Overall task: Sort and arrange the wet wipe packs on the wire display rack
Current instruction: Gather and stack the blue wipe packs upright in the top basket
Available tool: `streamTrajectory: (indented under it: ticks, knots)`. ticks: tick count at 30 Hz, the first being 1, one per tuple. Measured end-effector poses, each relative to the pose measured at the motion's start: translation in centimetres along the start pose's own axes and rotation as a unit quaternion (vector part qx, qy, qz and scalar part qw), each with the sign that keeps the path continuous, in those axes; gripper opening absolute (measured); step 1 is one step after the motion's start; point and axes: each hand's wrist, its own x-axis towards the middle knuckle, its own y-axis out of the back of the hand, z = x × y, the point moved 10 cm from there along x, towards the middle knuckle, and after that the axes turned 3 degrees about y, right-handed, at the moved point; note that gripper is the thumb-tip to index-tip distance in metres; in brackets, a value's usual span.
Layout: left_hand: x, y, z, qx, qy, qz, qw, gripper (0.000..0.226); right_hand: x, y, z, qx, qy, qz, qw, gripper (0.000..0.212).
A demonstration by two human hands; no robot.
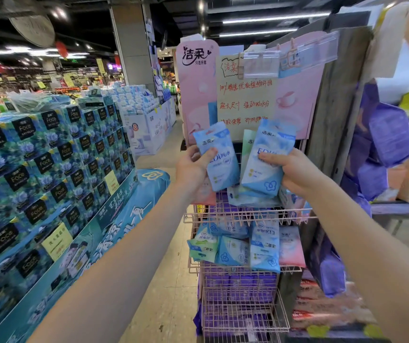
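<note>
- Above the wire rack (235, 214), left hand (192, 170) grips one blue pack (224, 169), right hand (297, 173) clutches a second pack (262, 167).
- Mid-sort, I reckon; next, seat both among that rack's matching blues (233, 252).

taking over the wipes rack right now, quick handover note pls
Left hand grips a blue pack. Right hand grips a second blue pack. Both packs are upright in front of the top tier of the wire rack.
Middle basket: blue packs, a green pack and a pink pack lie mixed, some upside down.
Done: nothing visibly sorted.
Left: place both held packs, group the rest by colour, turn them upright.
</note>
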Motion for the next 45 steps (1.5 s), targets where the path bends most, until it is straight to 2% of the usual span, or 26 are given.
streamTrajectory:
  ticks: [3, 9, 13, 19, 24, 26, 29, 31, 35, 36, 38, 39, 41, 43, 45]
  knots:
    - [0.7, -0.6, -0.4, 0.14, -0.019, -0.03, 0.99, 0.024, 0.4, 1.0, -1.2, -0.022, 0.005, 0.009, 1.0, 0.032]
    - [1.4, -0.7, -4.0, 0.278, 0.014, -0.065, 0.958, 0.033, 0.5, 1.0, -0.4, -0.066, -0.011, 0.002, 0.998, 0.032]
    - [2.4, 0.1, -6.4, 0.313, 0.016, -0.072, 0.947, 0.028, 0.1, 0.7, 1.6, -0.05, -0.019, 0.027, 0.998, 0.034]
    - [2.2, 1.1, -5.0, 0.352, -0.012, -0.041, 0.935, 0.029, 0.3, 0.3, 4.3, -0.032, -0.038, 0.051, 0.997, 0.035]
    - [2.7, 2.5, -4.2, 0.371, 0.024, -0.053, 0.927, 0.028, 0.6, 0.1, 5.5, -0.031, -0.046, 0.048, 0.997, 0.03]
    - [2.8, 3.5, -4.2, 0.405, 0.027, -0.035, 0.913, 0.036, 0.8, 0.1, 5.7, -0.029, -0.045, 0.051, 0.997, 0.026]
    - [2.8, 4.9, -4.7, 0.436, 0.024, 0.01, 0.899, 0.064, 0.9, -0.2, 6.4, -0.019, -0.055, 0.046, 0.997, 0.027]
    - [3.0, 5.7, -5.1, 0.464, 0.015, 0.038, 0.885, 0.072, 0.9, -0.6, 7.0, -0.018, -0.064, 0.038, 0.997, 0.029]
    - [1.7, 5.2, -3.7, 0.475, -0.088, 0.083, 0.872, 0.046, 0.9, -1.4, 7.7, 0.005, -0.071, 0.025, 0.997, 0.033]
    - [1.3, 4.5, -3.5, 0.46, -0.104, 0.069, 0.879, 0.039, 0.9, -1.6, 7.7, 0.013, -0.072, 0.02, 0.997, 0.033]
    - [0.6, 2.3, -4.6, 0.394, -0.052, -0.011, 0.918, 0.033, 1.0, -2.1, 7.8, 0.023, -0.068, 0.004, 0.997, 0.033]
    - [0.4, 1.1, -5.4, 0.354, -0.011, -0.058, 0.933, 0.038, 1.1, -2.5, 7.7, 0.025, -0.064, -0.004, 0.998, 0.035]
    - [0.2, -0.2, -6.4, 0.294, 0.037, -0.11, 0.949, 0.062, 1.2, -3.1, 7.5, 0.033, -0.058, -0.016, 0.998, 0.039]
    - [-0.1, -0.7, -6.6, 0.255, 0.05, -0.135, 0.956, 0.081, 1.3, -3.3, 7.1, 0.035, -0.054, -0.026, 0.998, 0.041]
    - [-0.3, -0.9, -6.9, 0.266, 0.045, -0.154, 0.951, 0.088, 1.3, -3.6, 6.9, 0.023, -0.06, -0.044, 0.997, 0.043]
